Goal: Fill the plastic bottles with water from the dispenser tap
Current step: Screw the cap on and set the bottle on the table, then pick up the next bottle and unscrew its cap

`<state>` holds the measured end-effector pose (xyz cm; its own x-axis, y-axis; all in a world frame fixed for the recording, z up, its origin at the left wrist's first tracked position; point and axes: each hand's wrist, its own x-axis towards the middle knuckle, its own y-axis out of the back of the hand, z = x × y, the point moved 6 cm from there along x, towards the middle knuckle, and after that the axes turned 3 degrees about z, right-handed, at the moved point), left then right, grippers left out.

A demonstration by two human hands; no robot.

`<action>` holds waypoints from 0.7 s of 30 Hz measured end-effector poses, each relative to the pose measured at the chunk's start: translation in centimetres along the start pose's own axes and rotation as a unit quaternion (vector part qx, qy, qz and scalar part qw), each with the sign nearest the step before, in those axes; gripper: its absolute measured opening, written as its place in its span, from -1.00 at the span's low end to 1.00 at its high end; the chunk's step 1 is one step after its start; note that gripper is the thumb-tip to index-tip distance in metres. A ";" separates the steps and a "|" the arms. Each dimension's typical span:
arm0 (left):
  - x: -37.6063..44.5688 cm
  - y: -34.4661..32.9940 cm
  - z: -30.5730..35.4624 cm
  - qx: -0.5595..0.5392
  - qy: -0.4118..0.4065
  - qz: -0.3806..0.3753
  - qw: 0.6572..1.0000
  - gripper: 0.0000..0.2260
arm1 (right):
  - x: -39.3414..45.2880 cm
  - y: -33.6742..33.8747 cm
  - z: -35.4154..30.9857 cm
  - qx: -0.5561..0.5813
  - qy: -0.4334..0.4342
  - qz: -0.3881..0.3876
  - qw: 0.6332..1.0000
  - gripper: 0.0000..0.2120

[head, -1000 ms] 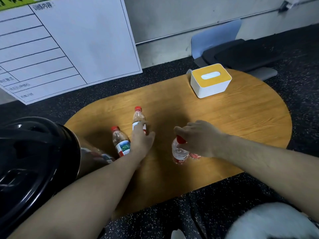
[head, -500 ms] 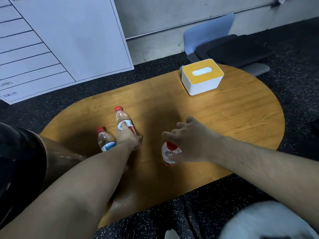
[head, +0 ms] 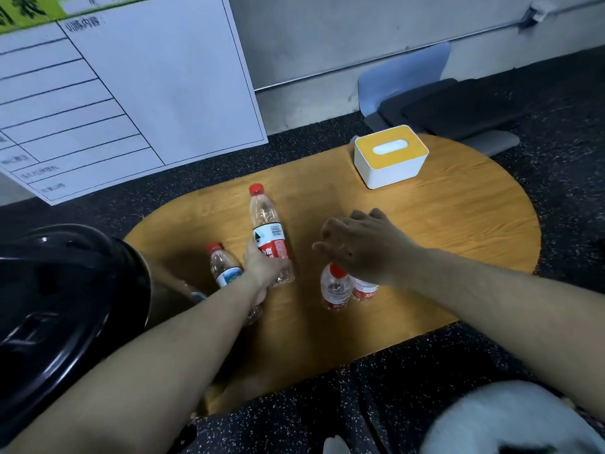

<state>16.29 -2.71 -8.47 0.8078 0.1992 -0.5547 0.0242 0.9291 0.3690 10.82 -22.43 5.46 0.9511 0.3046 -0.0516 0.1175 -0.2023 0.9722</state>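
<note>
Held bottle: a tall clear plastic bottle with a red cap and red-and-white label [head: 269, 234], left of the table's middle, leaning a little to the far left.
Left hand: the left hand [head: 263, 268] has its fingers wrapped round that bottle's lower half, over the label.
Neighbour bottle: a smaller clear plastic bottle with a red cap and blue label [head: 223, 267] stands just left of the left hand.
Right-hand bottles: a clear red-capped bottle with a red band at its base [head: 334, 288] stands near the table's front edge, with a second red-labelled bottle [head: 364, 288] beside it, mostly hidden by the wrist.
Right hand: the right hand [head: 363, 244] hovers above those two, fingers loosely spread, gripping nothing.
Table: an oval wooden table [head: 458, 231] bears all the bottles.
Far right: a white box with a yellow slotted lid [head: 391, 160] on the table.
Near left: a glossy black round object [head: 62, 290].
</note>
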 end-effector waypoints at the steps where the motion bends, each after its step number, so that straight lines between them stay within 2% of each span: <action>1: -0.5 0.1 0.3 -0.003 -0.010 -0.005 1.000 -0.20 | 0.0 0.3 -0.4 0.005 -0.002 0.006 1.000 -0.54; 7: -5.1 1.5 2.3 -0.002 -0.103 -0.021 0.994 -0.16 | -0.1 2.4 -3.5 0.087 -0.026 0.030 0.995 -0.62; 9: -7.0 2.2 2.6 0.025 -0.148 -0.019 0.989 -0.06 | -0.3 3.0 -4.9 0.147 -0.028 0.042 0.988 -0.59; 11: -9.4 2.8 2.7 0.039 -0.177 -0.042 0.983 -0.05 | -0.7 3.8 -6.3 0.193 -0.040 0.058 0.979 -0.51; 15: -13.3 4.3 1.6 0.074 -0.229 -0.099 0.966 -0.06 | -2.0 5.3 -8.1 0.271 -0.138 0.101 0.947 -0.45; 19: -16.1 7.0 -0.2 0.062 -0.245 -0.138 0.958 -0.09 | -4.5 6.5 -11.1 0.205 -0.172 0.136 0.954 -0.42; 21: -17.5 8.6 -1.0 0.048 -0.256 -0.149 0.954 -0.10 | -6.0 7.0 -12.5 0.208 -0.193 0.164 0.945 -0.41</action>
<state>1.75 2.13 3.67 0.9378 -0.2703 -0.2180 0.3316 0.8834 0.3311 2.41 -14.04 15.43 0.9797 -0.1841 0.0786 -0.1754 -0.5996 0.7809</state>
